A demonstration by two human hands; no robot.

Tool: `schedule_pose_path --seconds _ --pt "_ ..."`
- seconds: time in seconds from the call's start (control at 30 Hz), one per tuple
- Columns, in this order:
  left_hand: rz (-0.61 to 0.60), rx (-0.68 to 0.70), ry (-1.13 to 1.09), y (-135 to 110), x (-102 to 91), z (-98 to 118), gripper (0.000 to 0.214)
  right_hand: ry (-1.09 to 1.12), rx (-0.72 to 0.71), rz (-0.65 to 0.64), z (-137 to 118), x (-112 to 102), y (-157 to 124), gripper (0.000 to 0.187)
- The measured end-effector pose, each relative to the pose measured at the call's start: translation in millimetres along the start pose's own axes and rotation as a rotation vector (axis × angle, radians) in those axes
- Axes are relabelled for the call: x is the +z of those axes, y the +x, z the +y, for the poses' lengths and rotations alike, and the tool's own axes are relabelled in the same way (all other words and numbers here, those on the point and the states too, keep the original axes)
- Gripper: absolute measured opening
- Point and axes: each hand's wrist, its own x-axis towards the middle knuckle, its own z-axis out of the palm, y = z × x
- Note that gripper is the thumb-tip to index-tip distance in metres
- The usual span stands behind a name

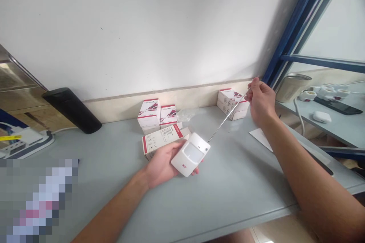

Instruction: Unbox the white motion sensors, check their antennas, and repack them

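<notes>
A white motion detector [191, 155] with a translucent front window and a small red logo rests in my left hand [164, 165], whose fingers wrap round its back and edge. A thin metal telescopic antenna [225, 118] runs out of its upper right corner, stretched up and to the right. My right hand [261, 98] pinches the antenna's far end between thumb and fingers. Just behind the detector lies a long white and red detector box [164, 140], partly covered by my left hand.
Small white and red boxes [148, 113] stand by the wall, with clear plastic wrap [185, 115] beside them. Another such box [226, 108] is behind my right hand. A black cylinder [72, 110] and a power strip [27, 142] are at left, a blue-framed window [285, 45] at right.
</notes>
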Motion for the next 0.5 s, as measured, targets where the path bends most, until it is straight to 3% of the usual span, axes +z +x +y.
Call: schedule_pose_path --seconds 0.13,0.2,0.27,0.43,0.5 --pt "0.022 0.020 -0.055 0 -4.2 -3 0.040 -0.125 -0.173 0.339 4 -14 11 0.013" --pt "0.033 0.037 -0.076 0 -4.7 -3 0.040 -0.124 -0.176 0.391 5 -17 12 0.016" --pt "0.037 0.040 -0.083 0 -4.2 -3 0.040 -0.099 -0.146 0.333 6 -14 9 0.021" --pt "0.025 0.000 -0.043 -1 -1.9 -1 0.037 -0.017 -0.006 -0.092 3 3 -8 0.026" --pt "0.018 -0.014 -0.019 -2 -0.3 0 0.036 -0.012 0.019 -0.144 -1 6 -11 0.032"
